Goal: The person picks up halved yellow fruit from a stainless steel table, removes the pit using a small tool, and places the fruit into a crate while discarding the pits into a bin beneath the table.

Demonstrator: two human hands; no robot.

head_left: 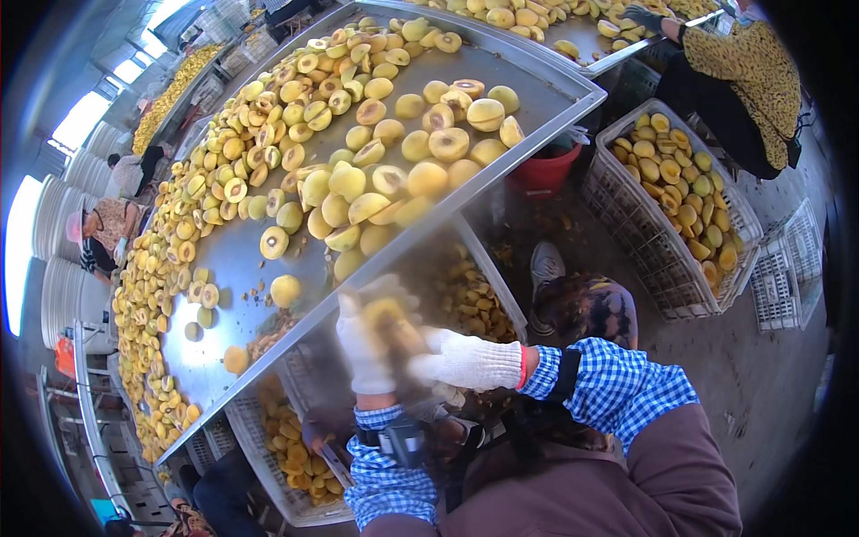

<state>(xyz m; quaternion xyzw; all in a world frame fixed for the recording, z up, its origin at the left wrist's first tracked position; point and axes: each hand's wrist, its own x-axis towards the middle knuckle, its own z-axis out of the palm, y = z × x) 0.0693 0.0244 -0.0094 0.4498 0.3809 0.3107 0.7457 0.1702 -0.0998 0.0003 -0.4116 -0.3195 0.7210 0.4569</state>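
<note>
Both my hands wear white knit gloves and meet just below the near edge of the metal table (309, 329). My left hand (360, 345) is closed around a yellow peach half (386, 320), blurred by motion. My right hand (470, 361) comes in from the right with its fingers curled against the fruit; what it holds, if anything, is hidden and smeared. Beyond the table edge lie many halved yellow peaches (447, 143), some with pits showing on the cut face. A single peach half (285, 290) sits on the metal nearest my left hand.
Below the table stand a crate of peach pieces (291, 452) and another container of yellow pieces (474, 300). To the right are a full white crate (684, 210), a red bucket (544, 172) and a white crate (789, 268). A person in a patterned top (747, 80) works at the far right.
</note>
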